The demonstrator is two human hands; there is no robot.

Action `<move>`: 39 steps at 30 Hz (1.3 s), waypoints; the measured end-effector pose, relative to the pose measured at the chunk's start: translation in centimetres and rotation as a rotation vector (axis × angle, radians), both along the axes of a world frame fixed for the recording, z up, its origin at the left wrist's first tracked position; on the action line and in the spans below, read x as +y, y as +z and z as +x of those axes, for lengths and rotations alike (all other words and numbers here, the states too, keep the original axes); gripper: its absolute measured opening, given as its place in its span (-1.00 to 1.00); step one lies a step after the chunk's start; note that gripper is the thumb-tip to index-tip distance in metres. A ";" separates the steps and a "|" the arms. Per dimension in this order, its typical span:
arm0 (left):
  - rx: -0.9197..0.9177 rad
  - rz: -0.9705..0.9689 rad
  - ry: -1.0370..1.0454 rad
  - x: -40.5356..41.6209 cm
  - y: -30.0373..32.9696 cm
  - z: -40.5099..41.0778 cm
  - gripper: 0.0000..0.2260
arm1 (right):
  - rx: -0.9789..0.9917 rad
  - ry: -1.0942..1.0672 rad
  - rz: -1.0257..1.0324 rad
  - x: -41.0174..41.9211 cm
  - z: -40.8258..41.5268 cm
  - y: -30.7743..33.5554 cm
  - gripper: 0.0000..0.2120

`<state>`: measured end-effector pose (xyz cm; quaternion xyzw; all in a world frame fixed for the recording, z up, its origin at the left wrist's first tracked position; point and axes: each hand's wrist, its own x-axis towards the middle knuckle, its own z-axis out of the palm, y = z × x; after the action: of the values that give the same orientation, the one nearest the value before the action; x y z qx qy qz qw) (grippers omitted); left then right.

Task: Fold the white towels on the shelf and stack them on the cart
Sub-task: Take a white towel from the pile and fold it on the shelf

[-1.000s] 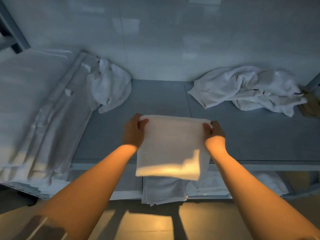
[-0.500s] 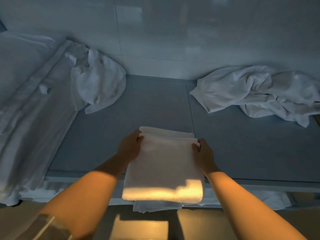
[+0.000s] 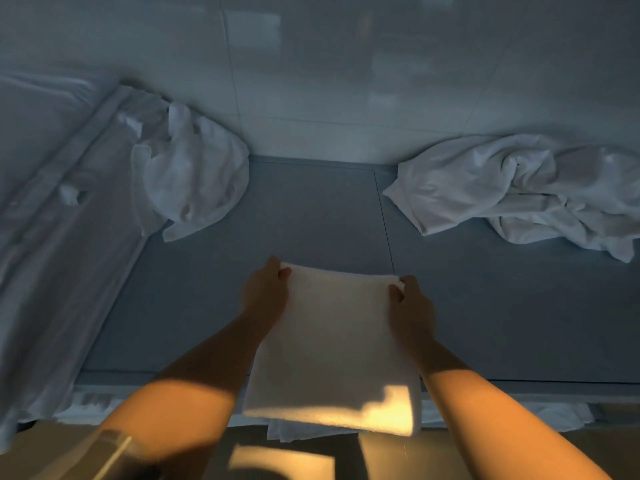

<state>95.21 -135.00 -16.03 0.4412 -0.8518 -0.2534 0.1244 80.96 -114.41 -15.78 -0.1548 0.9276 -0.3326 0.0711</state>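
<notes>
One folded white terry towel (image 3: pixel 336 344), half on the grey shelf (image 3: pixel 311 216), near half overhanging its front edge. Left hand (image 3: pixel 265 294) and right hand (image 3: pixel 412 306) pinch the far corners, fingers clenched on cloth. Advice: keep corners level and layers aligned. Open shelf lies between crumpled white towels, left (image 3: pixel 194 178) and right (image 3: pixel 512 188).

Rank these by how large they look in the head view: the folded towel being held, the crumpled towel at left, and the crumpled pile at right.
1. crumpled pile at right, though cut by the frame edge
2. folded towel, enlarged by nearness
3. crumpled towel at left
</notes>
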 end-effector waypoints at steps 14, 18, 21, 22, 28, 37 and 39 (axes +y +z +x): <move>-0.247 -0.340 -0.552 4.7 -2.9 0.9 -0.41 | 0.279 0.502 0.451 -3.0 5.9 -2.3 -0.49; -0.256 -0.330 -0.483 3.6 -2.7 0.0 -0.37 | 0.298 0.554 0.492 -5.0 4.4 -1.6 -0.49; -0.311 -0.333 -0.437 2.0 -3.2 -1.2 -0.36 | 0.319 0.583 0.515 -6.7 2.9 -1.5 -0.49; -0.329 -0.339 -0.423 1.4 -3.4 -1.6 -0.36 | 0.321 0.587 0.500 -7.2 2.4 -1.7 -0.49; -0.293 -0.360 -0.368 -0.6 -3.6 -3.8 -0.40 | 0.306 0.597 0.446 -8.8 -1.2 -2.6 -0.50; -0.299 -0.331 -0.361 1.6 -0.7 -0.3 -0.56 | 0.367 0.386 0.578 -4.4 0.9 0.0 -0.51; -0.227 -0.327 -0.361 4.6 -0.8 1.0 -0.54 | 0.393 0.516 0.414 -4.5 3.9 0.2 -0.53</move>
<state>96.17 -130.37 -16.83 0.2819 -0.9548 -0.0792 0.0507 84.88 -118.89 -15.61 -0.4262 0.9017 -0.0733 0.0032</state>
